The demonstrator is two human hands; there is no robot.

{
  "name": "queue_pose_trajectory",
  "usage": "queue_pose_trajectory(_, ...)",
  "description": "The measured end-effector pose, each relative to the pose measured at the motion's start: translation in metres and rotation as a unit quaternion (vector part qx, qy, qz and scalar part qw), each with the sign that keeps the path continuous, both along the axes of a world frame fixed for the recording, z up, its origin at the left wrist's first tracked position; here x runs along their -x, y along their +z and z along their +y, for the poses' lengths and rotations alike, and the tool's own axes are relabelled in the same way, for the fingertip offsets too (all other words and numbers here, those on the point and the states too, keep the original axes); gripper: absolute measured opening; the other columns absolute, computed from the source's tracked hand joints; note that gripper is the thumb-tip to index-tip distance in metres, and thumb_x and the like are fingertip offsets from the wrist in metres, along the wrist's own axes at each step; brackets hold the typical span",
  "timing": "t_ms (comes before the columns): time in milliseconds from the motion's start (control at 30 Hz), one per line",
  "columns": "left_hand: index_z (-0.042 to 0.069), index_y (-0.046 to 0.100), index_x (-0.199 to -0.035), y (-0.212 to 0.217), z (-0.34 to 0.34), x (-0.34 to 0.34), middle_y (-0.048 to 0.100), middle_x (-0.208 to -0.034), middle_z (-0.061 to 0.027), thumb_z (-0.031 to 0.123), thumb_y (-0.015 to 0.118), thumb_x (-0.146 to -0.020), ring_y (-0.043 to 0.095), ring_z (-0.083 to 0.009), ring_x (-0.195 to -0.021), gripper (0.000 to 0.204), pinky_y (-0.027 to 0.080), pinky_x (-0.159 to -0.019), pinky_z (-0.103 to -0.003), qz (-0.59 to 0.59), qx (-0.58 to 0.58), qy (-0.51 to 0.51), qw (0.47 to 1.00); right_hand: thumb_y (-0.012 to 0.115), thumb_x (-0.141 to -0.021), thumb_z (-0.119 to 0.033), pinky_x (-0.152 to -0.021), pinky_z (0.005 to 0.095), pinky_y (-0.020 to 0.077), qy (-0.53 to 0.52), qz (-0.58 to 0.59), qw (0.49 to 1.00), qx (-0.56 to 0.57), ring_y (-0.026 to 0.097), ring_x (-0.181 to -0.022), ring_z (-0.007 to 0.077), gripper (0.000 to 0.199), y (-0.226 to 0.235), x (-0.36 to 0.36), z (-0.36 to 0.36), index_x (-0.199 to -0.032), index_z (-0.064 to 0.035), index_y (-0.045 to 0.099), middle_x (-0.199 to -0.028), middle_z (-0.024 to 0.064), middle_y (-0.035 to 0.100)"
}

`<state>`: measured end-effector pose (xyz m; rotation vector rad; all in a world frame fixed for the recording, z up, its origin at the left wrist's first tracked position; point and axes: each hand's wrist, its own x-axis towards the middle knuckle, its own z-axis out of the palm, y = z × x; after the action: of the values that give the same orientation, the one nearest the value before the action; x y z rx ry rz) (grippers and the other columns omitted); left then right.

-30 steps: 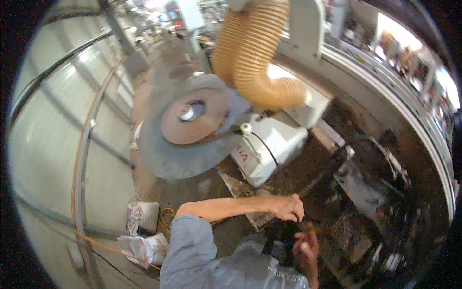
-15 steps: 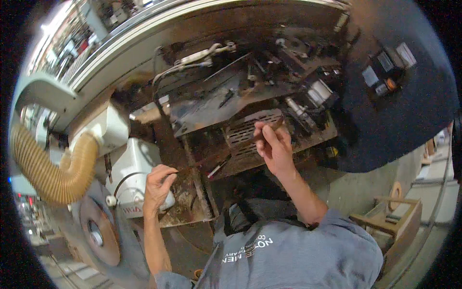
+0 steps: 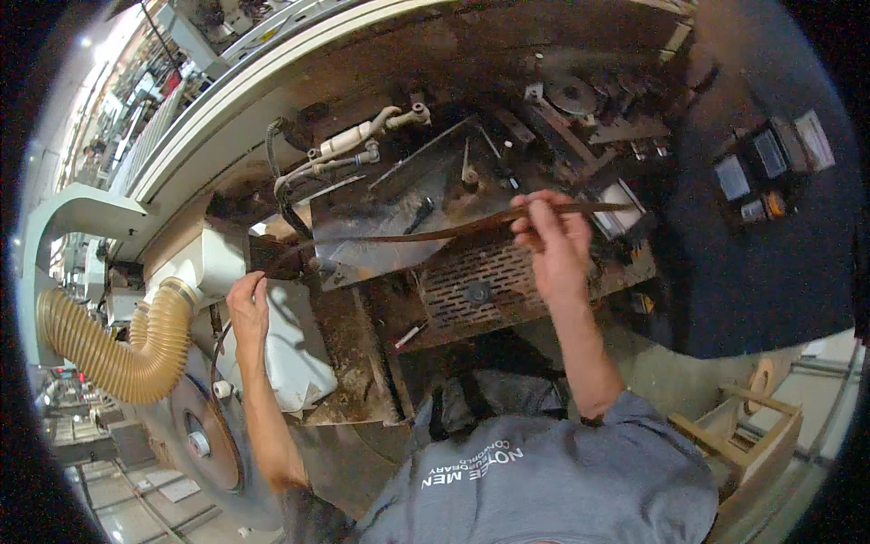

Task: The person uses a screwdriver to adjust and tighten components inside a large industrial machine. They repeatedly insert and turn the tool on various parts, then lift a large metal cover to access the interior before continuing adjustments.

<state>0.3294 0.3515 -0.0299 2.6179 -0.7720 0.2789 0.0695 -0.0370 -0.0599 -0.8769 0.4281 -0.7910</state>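
Observation:
A long, narrow brown strip [image 3: 426, 238], much like a leather strap, stretches across in front of me above the workbench, sagging slightly in its middle. My right hand [image 3: 557, 249] is closed on it, thumb over fingers, and a short end sticks out to the right. At the left, my left hand [image 3: 246, 313] has its fingertips pinched together at the strip's other end, beside a white machine housing [image 3: 294, 354]. Below the strip lie a grey metal plate [image 3: 362, 258] and a slotted metal grate [image 3: 453, 286].
A ribbed tan hose [image 3: 118, 367] and a large round wheel [image 3: 213, 435] stand at the left. A white-handled tool [image 3: 349, 138] lies at the back. A pen [image 3: 410, 335] rests near the bench's front edge. Dark cloth [image 3: 761, 290] hangs at the right.
My hands have spread apart, the left moving left and away from me, the right shifting right and slightly away. The brown strip, blurred before, now shows plainly between them.

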Motion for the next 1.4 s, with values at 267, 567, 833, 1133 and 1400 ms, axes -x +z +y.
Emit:
queue_pose_trajectory(267, 0.003, 0.063, -0.122, 0.023, -0.118, 0.038, 0.062, -0.125, -0.0152, 0.007, 0.068, -0.083, 0.052, -0.0362, -0.125, 0.039, 0.04, -0.106, -0.044, -0.056, 0.019, -0.19, 0.98, 0.059, -0.098, -0.014, -0.081, 0.0287, 0.0587, 0.144, -0.031, 0.987, -0.07, 0.068, -0.087, 0.0157, 0.014, -0.025, -0.084, 0.048, -0.106, -0.0022, 0.062, -0.104, 0.012, 0.068)
queue_pose_trajectory(567, 0.001, 0.068, -0.108, -0.027, -0.171, 0.035, 0.07, -0.097, -0.0171, 0.005, 0.062, -0.089, 0.067, -0.0319, -0.089, 0.021, 0.052, -0.081, -0.038, 0.175, 0.139, -0.264, 0.938, 0.059, -0.093, -0.012, -0.082, 0.0372, 0.0536, 0.134, 0.175, 0.938, 0.269, 0.064, -0.099, 0.0234, 0.024, -0.022, -0.109, 0.062, -0.112, 0.0012, 0.06, -0.109, 0.0149, 0.065)
queue_pose_trajectory(833, 0.0, 0.069, -0.101, -0.026, -0.162, 0.018, 0.066, -0.071, -0.0174, 0.014, 0.058, -0.095, 0.068, -0.0313, -0.065, 0.019, 0.051, -0.061, -0.039, 0.229, 0.024, -0.192, 0.954, 0.058, -0.079, -0.011, -0.087, 0.0407, 0.0493, 0.095, 0.288, 0.638, 0.708, 0.055, -0.103, 0.0335, 0.026, -0.053, -0.113, 0.043, -0.104, -0.0025, 0.062, -0.103, 0.0166, 0.058)
queue_pose_trajectory(1133, -0.001, 0.067, -0.092, -0.045, -0.164, 0.014, 0.064, -0.064, -0.0133, 0.015, 0.057, -0.095, 0.063, -0.0237, -0.056, 0.019, 0.047, -0.055, -0.035, 0.177, 0.004, -0.198, 0.964, 0.067, -0.092, -0.024, -0.074, 0.0352, 0.0532, -0.024, 0.293, 0.866, 0.404, 0.064, -0.085, 0.0273, 0.032, -0.041, 0.078, 0.096, -0.113, -0.0015, 0.06, -0.103, 0.014, 0.064)
queue_pose_trajectory(1400, -0.003, 0.069, -0.097, -0.046, -0.196, 0.035, 0.061, -0.061, -0.0044, 0.018, 0.058, -0.097, 0.054, -0.0084, -0.055, 0.023, 0.043, -0.053, -0.027, 0.28, -0.001, -0.113, 0.953, 0.063, -0.095, -0.019, -0.064, 0.0334, 0.0483, -0.193, 0.635, 0.713, 0.225, 0.061, -0.071, 0.0193, 0.026, -0.29, 0.223, -0.035, -0.11, 0.0018, 0.061, -0.082, 0.0075, 0.066)
